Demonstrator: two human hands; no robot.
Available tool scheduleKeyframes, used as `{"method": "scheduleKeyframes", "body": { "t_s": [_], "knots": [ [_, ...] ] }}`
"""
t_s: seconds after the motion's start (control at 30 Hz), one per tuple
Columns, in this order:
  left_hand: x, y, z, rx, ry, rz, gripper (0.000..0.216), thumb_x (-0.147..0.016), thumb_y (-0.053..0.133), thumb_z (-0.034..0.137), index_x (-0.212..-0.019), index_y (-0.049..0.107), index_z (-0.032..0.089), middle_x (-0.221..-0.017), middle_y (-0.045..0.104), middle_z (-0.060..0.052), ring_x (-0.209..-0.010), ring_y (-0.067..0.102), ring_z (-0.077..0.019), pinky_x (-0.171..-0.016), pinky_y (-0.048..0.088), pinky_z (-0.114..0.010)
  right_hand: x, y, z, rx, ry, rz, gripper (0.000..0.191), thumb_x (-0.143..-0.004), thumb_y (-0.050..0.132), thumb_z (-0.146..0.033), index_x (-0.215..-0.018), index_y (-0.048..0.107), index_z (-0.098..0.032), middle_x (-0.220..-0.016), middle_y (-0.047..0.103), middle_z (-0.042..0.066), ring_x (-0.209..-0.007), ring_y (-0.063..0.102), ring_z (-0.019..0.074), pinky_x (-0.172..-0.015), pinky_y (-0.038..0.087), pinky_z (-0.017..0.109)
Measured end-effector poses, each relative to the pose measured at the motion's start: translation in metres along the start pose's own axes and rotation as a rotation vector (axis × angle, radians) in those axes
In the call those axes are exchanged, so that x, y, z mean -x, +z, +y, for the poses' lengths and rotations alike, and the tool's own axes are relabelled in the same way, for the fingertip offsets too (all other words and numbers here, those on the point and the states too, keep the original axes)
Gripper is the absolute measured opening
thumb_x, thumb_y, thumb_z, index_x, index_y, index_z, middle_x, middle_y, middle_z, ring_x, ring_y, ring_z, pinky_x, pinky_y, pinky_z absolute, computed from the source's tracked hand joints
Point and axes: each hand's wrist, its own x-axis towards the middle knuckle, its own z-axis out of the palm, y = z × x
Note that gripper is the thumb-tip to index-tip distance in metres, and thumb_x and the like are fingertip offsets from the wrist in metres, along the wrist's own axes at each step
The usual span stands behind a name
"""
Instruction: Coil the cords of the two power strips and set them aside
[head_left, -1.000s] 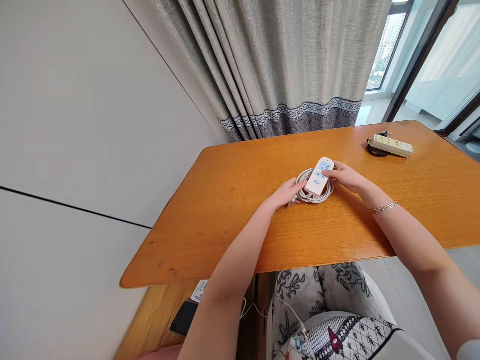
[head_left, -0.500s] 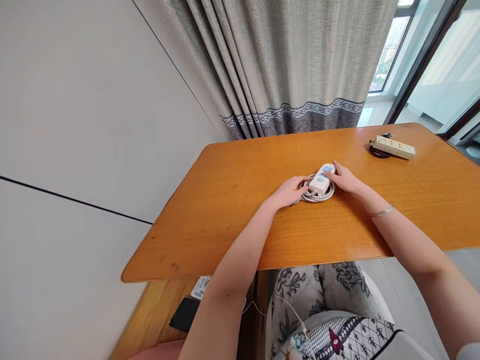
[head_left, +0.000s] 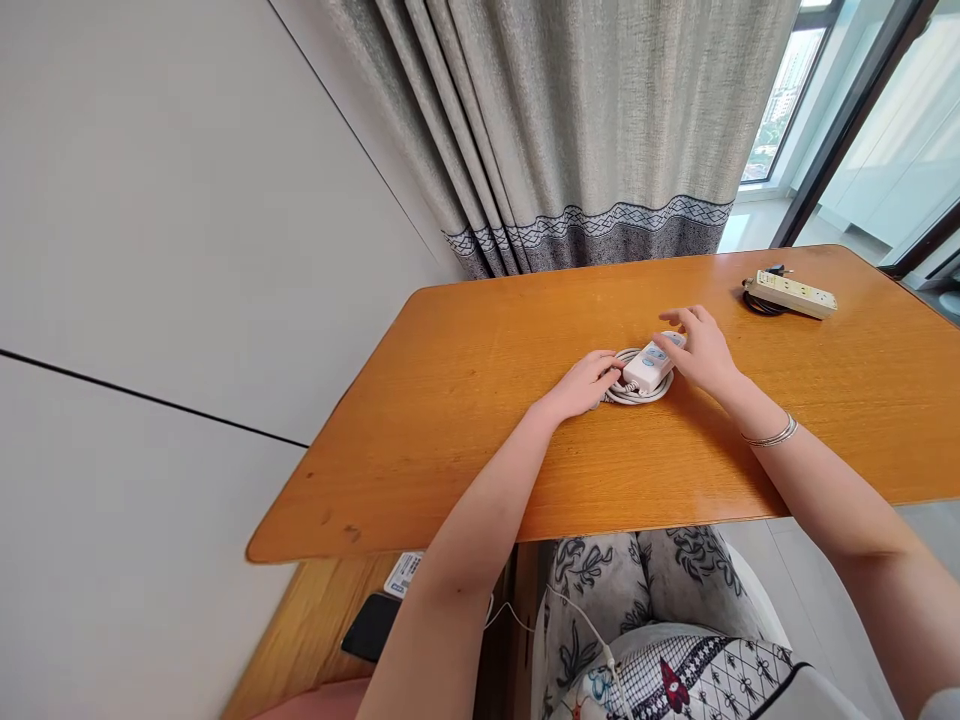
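A small white power strip with blue markings lies flat on its coiled white cable in the middle of the orange wooden table. My left hand rests against the left side of the coil, fingers curled onto the cable. To the strip's right, my right hand hovers with its fingers spread apart, the thumb near the strip's far end. A thin bracelet circles my right wrist.
A beige power strip with a dark coiled cord lies at the table's far right. A grey curtain hangs behind the table and a white wall runs along the left. Below the table edge are a black phone and my patterned lap.
The white strip was tilted up on the coil and has been laid flat on it. My right hand has let go and lifted, its fingers spreading. My left hand stayed on the coil.
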Motion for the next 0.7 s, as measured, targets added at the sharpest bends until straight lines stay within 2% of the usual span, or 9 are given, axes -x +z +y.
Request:
{"method": "scheduleKeyframes", "body": {
  "t_s": [0.1,0.17,0.23,0.3,0.37,0.47,0.57,0.7],
  "knots": [
    [-0.001,0.002,-0.001,0.036,0.002,0.082,0.030,-0.098,0.049,0.028,-0.119,0.069,0.020,-0.135,0.065,-0.011,-0.133,0.055,-0.0242,-0.119,0.037,-0.041,0.008,-0.002,-0.017,0.016,-0.147,-0.046,0.035,-0.095,0.054,-0.042,-0.112,0.071,-0.016,-0.103,0.068,0.015,-0.099,0.063,0.0301,-0.092,0.049,0.046],
    [-0.003,0.003,-0.004,0.069,-0.025,0.148,0.030,-0.099,0.048,0.031,-0.117,0.069,0.021,-0.131,0.068,-0.011,-0.130,0.058,-0.0244,-0.117,0.039,-0.041,0.016,0.002,-0.031,0.100,-0.277,-0.140,0.036,-0.096,0.055,-0.044,-0.111,0.072,-0.016,-0.102,0.070,0.015,-0.101,0.062,0.0311,-0.094,0.048,0.046],
    [-0.004,0.004,-0.007,0.112,-0.074,0.174,0.031,-0.100,0.046,0.037,-0.107,0.072,0.021,-0.122,0.072,-0.010,-0.123,0.062,-0.0252,-0.114,0.042,-0.041,0.026,0.012,-0.046,0.229,-0.359,-0.249,0.044,-0.096,0.057,-0.052,-0.113,0.072,-0.015,-0.108,0.072,0.017,-0.107,0.061,0.0341,-0.097,0.045,0.048],
    [-0.006,0.005,-0.009,0.176,-0.127,0.175,0.037,-0.101,0.042,0.042,-0.101,0.072,0.021,-0.117,0.074,-0.009,-0.117,0.064,-0.0250,-0.110,0.046,-0.040,0.036,0.024,-0.059,0.353,-0.364,-0.315,0.056,-0.094,0.056,-0.061,-0.118,0.071,-0.012,-0.119,0.071,0.020,-0.114,0.060,0.0374,-0.099,0.043,0.050],
    [-0.006,0.005,-0.010,0.237,-0.166,0.180,0.043,-0.102,0.039,0.046,-0.102,0.072,0.019,-0.118,0.074,-0.010,-0.114,0.065,-0.0243,-0.106,0.049,-0.039,0.043,0.035,-0.069,0.437,-0.323,-0.326,0.069,-0.095,0.052,-0.067,-0.127,0.067,-0.008,-0.126,0.069,0.023,-0.118,0.059,0.0392,-0.104,0.039,0.053],
    [-0.005,0.005,-0.005,0.274,-0.188,0.176,0.047,-0.101,0.039,0.051,-0.105,0.072,0.017,-0.117,0.074,-0.010,-0.111,0.067,-0.0241,-0.103,0.051,-0.037,0.047,0.044,-0.078,0.511,-0.254,-0.320,0.080,-0.097,0.043,-0.070,-0.140,0.058,-0.005,-0.124,0.070,0.025,-0.118,0.061,0.0391,-0.112,0.031,0.059],
    [-0.002,0.005,0.002,0.334,-0.209,0.152,0.049,-0.100,0.040,0.054,-0.106,0.071,0.017,-0.119,0.074,-0.010,-0.114,0.066,-0.0249,-0.102,0.052,-0.037,0.047,0.043,-0.080,0.549,-0.235,-0.363,0.076,-0.101,0.034,-0.068,-0.139,0.061,-0.009,-0.124,0.072,0.023,-0.120,0.061,0.0390,-0.116,0.023,0.065],
    [0.000,0.010,0.011,0.532,-0.273,0.097,0.051,-0.099,0.041,0.058,-0.110,0.069,0.017,-0.127,0.071,-0.012,-0.118,0.065,-0.0255,-0.099,0.055,-0.038,0.050,0.033,-0.077,0.563,-0.247,-0.429,0.065,-0.103,0.035,-0.063,-0.121,0.075,-0.014,-0.122,0.074,0.018,-0.123,0.059,0.0376,-0.119,0.016,0.068]
  ]
}}
